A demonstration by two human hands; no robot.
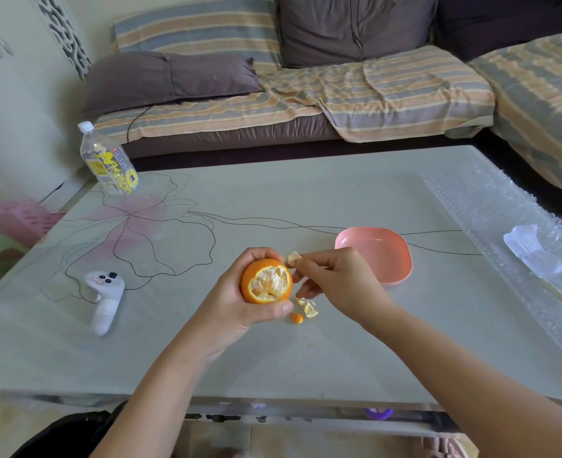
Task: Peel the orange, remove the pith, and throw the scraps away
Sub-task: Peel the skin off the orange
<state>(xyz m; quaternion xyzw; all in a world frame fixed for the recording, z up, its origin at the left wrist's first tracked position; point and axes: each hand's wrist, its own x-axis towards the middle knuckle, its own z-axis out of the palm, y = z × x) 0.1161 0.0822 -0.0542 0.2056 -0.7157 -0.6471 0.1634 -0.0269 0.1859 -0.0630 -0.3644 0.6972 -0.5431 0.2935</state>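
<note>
Over table (273,200), orange (266,281) inside left hand (231,307) grip.

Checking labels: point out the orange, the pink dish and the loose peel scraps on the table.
orange (266,282), head view, exposed flesh.
pink dish (377,241), head view, bare inner floor.
peel scraps (311,310), head view, largest piece.

One orange (266,281), one bowl (400,259), one bottle (108,160), one controller (105,297).

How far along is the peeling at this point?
Early. Done: one patch of the orange is bared; a few peel scraps lie on the table. In hand: the left hand grips the orange, the right hand pinches a torn peel piece. Left: most rind, pith, binning the scraps.
</note>
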